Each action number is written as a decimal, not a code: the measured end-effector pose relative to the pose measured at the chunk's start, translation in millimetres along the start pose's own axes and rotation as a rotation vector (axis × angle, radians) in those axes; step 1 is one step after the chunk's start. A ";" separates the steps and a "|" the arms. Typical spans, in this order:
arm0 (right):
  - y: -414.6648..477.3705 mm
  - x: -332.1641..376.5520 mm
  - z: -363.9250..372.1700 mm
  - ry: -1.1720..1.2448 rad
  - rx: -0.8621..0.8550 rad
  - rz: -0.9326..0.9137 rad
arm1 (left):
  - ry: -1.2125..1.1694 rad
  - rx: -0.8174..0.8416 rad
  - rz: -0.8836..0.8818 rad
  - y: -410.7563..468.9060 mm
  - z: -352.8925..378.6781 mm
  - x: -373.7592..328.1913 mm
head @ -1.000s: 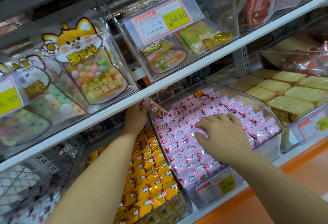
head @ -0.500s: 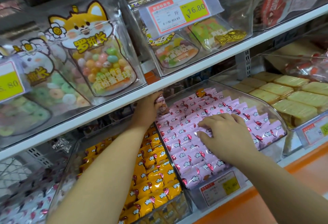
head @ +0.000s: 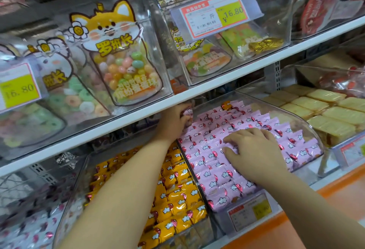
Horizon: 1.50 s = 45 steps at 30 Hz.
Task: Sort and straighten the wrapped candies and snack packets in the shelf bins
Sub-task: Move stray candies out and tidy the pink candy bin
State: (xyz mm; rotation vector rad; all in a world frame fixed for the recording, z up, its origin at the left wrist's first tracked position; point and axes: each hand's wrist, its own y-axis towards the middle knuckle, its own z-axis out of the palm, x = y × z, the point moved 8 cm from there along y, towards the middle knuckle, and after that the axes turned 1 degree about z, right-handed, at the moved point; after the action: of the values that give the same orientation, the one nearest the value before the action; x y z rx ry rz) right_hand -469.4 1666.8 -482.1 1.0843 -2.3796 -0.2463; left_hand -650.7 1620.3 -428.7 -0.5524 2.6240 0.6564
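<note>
- Pink wrapped candy (head: 187,112), single piece: clamped in the grip of the left hand (head: 173,122), fingers curled round it. It is at the back left corner of the clear bin (head: 308,129), just under the shelf edge (head: 122,121).
- Right hand (head: 254,154): grip apart, fingers spread and pressing on the pink candy rows (head: 213,171) mid-bin.
- Key relation: the rows lie forward and right of the held piece, and their long axis runs front to back along the bin. The left hand is nearer the back rows. Likely next step: seat the piece there, aligned with its row.
- Surroundings: yellow wrapped candies (head: 177,189) fill the adjoining bin on the left. Biscuit packets (head: 324,106) lie to the right, and a jelly-bean pouch (head: 126,65) stands on the shelf above.
</note>
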 end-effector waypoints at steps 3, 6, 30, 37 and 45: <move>1.2 0.2 -2.2 0.033 -0.009 -0.004 | -0.007 -0.182 -0.041 -10.7 -14.7 3.0; 1.3 3.0 -12.2 0.107 -0.048 -0.009 | -0.009 -0.338 -0.159 -34.0 -31.8 15.4; -4.3 -10.0 -36.3 0.571 -0.176 0.027 | 0.306 0.445 -0.285 -14.5 29.0 42.4; 0.6 -9.6 -24.8 0.526 -0.145 0.010 | 0.341 0.618 -0.216 -14.3 40.5 49.2; 0.2 -8.3 -13.6 0.487 -0.056 0.000 | 0.255 0.427 -0.156 6.2 33.8 53.7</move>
State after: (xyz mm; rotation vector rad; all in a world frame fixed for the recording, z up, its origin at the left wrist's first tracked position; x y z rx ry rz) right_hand -457.9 1673.7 -473.4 0.9851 -1.9264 -0.0395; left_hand -690.4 1627.7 -478.1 -0.7323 2.7972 -0.0317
